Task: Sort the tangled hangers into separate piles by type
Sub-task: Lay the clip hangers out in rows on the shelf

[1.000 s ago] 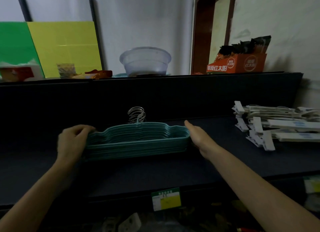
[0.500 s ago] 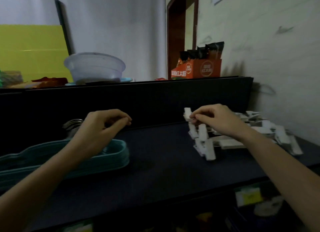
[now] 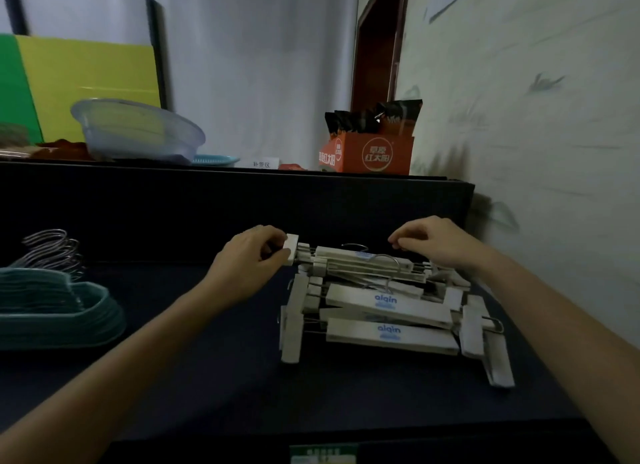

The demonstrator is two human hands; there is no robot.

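A loose pile of white clip hangers with blue lettering and metal hooks lies on the dark shelf, right of centre. My left hand pinches the white clip at the left end of the topmost hanger. Over the pile's right end, my right hand has curled fingers; what they touch is hidden. A neat stack of teal hangers with wire hooks sits at the far left, apart from both hands.
The shelf's dark back panel rises just behind the pile. Above it stand a clear plastic basin and an orange box of snack packets. A pale wall closes the right side. A price label hangs on the front edge.
My view has swung right from the teal stack to the white pile. My left hand left the teal hangers and took the top white hanger's left clip; my right hand shifted to the pile's right end.
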